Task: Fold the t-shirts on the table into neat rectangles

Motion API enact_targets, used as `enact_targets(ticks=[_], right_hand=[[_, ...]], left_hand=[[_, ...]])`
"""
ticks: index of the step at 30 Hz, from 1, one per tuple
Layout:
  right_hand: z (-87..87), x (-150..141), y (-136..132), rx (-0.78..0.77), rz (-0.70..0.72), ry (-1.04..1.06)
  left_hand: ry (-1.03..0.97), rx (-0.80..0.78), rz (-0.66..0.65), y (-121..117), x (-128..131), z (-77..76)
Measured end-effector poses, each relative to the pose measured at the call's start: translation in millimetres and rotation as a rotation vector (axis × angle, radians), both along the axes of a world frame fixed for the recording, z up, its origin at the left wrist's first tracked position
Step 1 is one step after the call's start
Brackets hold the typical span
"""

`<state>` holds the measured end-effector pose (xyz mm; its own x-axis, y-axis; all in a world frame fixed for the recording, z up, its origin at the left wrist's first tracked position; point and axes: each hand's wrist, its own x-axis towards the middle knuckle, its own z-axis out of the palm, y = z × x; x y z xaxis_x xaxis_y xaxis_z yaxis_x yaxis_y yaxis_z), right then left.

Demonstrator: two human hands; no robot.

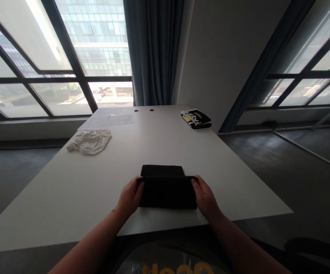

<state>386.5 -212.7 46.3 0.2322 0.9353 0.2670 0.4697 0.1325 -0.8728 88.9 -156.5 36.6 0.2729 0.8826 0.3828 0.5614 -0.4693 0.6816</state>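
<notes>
On my feed I see the left hand [128,196] and right hand [206,197], fingers [139,190] clamped on opposite sides of the folded black cloth [167,194]. It is near the surface's [150,140] close edge.

Cloth [167,194] at front of table [150,142], papers [120,120] back left, bundle [199,118] back right

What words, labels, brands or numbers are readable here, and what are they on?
Nothing reads for certain.
Black bundle, far right: bold white lettering and a smaller line, too small and skewed to read.
Worn shirt, bottom edge: large yellow letters, cut off by the picture; unreadable.
Papers, far left: faint marks, too small to read.
Held black cloth: no text visible.
</notes>
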Motion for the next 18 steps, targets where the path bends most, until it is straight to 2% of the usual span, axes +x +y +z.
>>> enact_targets(ticks=[3, 6, 8, 10, 12, 14, 16, 18], right_hand=[[-5.8, -2.5, 54.8, -0.060, -0.095, -0.164], [-21.1, -4.8, 100.1, -0.219, -0.123, -0.431], [-33.3, -6.6, 116.1, -0.327, -0.148, -0.584], [-44.6, -7.2, 121.5, -0.367, -0.164, -0.671], [-53.4, -5.7, 120.8, -0.333, -0.168, -0.699], [-59.9, -2.1, 119.0, -0.268, -0.161, -0.702], [-65.2, 2.3, 118.7, -0.193, -0.155, -0.689], [-70.3, 6.6, 120.1, -0.128, -0.152, -0.668]], left_hand=[[0.172, -0.062, 0.150, 41.6, 15.1, 0.2], [0.395, -0.192, 0.251, 78.3, 26.6, -7.4], [0.506, -0.276, 0.296, 93.0, 29.9, -17.7], [0.522, -0.268, 0.315, 100.7, 28.8, -29.9], [0.447, -0.156, 0.269, 105.4, 24.1, -40.7], [0.341, -0.053, 0.129, 110.4, 17.6, -47.6], [0.278, -0.047, -0.042, 116.1, 11.6, -50.5], [0.259, -0.093, -0.136, 120.9, 7.8, -50.9]])
